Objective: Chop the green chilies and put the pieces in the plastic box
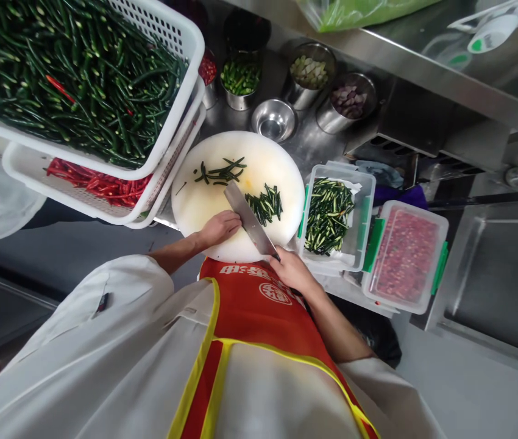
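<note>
My right hand (292,269) is wrapped round the handle of a cleaver (250,221), at the near right edge of a round white chopping board (213,244). The cleaver's blade slants across the board, its tip pointing away and left. Close by the blade's left side is my left hand (222,227), its fingers curled together; what lies under the fingertips is hidden. Right of the blade sits a small pile of cut green chilies (266,205). Several longer green chilies (222,172) lie loose toward the board's far left.
At left, a white basket of green chilies (85,79) is stacked over red chilies (99,183). Right of the board stand a tub of cut chilies (329,216) and a lidded box of pinkish-red contents (405,253). Behind are a steel bowl (273,119) and several filled steel pots.
</note>
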`<state>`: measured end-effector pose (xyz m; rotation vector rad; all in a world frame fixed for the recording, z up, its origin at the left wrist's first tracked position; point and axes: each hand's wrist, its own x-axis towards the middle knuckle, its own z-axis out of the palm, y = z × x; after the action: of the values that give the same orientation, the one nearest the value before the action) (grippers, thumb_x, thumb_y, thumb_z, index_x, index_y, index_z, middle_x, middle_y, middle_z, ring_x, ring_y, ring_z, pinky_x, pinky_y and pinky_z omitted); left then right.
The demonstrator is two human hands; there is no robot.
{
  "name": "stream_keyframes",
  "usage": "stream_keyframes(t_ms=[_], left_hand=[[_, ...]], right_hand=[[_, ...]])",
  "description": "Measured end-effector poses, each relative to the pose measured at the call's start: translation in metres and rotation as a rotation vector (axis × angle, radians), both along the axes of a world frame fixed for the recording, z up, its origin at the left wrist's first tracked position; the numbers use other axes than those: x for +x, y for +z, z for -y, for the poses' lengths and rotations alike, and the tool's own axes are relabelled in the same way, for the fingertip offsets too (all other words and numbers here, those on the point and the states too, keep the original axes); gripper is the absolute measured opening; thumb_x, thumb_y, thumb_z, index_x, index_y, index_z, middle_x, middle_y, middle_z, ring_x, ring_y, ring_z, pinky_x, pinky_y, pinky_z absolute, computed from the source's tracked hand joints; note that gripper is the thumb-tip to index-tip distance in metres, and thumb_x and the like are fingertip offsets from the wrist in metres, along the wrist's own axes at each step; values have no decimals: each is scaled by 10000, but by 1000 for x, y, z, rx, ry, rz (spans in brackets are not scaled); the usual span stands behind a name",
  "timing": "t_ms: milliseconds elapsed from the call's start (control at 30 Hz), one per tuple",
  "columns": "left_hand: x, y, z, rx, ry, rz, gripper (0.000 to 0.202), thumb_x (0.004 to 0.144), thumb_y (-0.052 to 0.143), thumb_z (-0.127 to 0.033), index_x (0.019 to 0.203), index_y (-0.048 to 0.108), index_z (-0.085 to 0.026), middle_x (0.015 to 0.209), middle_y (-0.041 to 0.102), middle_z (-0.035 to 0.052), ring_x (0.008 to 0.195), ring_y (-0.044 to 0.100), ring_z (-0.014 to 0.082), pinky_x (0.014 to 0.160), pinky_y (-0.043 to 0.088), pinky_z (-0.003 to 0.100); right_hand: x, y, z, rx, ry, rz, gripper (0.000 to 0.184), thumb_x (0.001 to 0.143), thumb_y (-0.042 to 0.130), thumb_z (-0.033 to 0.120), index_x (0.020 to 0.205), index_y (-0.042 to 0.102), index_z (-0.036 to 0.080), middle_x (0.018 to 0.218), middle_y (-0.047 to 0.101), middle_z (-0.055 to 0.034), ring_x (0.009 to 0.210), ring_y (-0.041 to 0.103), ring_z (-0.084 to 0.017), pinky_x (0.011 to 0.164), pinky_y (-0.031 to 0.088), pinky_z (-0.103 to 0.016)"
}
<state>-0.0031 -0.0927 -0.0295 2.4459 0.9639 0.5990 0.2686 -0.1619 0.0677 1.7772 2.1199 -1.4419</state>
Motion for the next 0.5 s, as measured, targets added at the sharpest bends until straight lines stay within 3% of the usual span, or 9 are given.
stream_keyframes(t_ms=[67,133,267,333,433,500], left_hand=[[-3,0,-2,-4,-8,11,266,1009,447,-263,1001,697,-173,1043,702,101,980,635,191,882,553,347],[-12,1,-11,20,73,22,269,1005,442,-266,1007,692,-167,1045,693,108,975,628,196,862,552,342],[-47,3,-54,109,470,-39,290,965,432,-211,1131,664,-158,1228,624,140,1109,572,255,945,511,412],[-65,4,-77,120,578,-103,308,921,470,-185,1168,654,-163,1296,589,142,1170,529,289,1005,471,459],[-79,8,-98,102,593,-158,292,887,500,-180,1117,679,-181,1247,608,130,1155,518,306,1001,465,478],[-79,14,-98,101,579,-164,274,899,494,-194,1088,693,-195,1211,617,124,1130,524,303,980,472,476]], right_hand=[[-5,-5,-3,-7,-39,4,240,967,448,370,960,621,204,819,727,-64,825,682,-221,705,448,-273],[-1,-3,-2,-25,-92,-12,252,967,446,404,935,611,217,701,690,-27,716,663,-207,645,436,-266],[20,11,7,-15,-103,-40,272,966,442,419,983,630,224,700,687,-20,699,653,-215,640,439,-279],[28,16,13,3,-47,-49,271,965,442,405,988,645,226,757,704,-30,728,653,-217,666,443,-284],[33,19,20,-22,39,-67,264,965,445,382,951,655,223,807,714,-36,734,648,-208,683,442,-281],[34,18,23,-60,53,-84,256,962,453,372,943,660,222,817,720,-35,734,647,-204,682,442,-278]])
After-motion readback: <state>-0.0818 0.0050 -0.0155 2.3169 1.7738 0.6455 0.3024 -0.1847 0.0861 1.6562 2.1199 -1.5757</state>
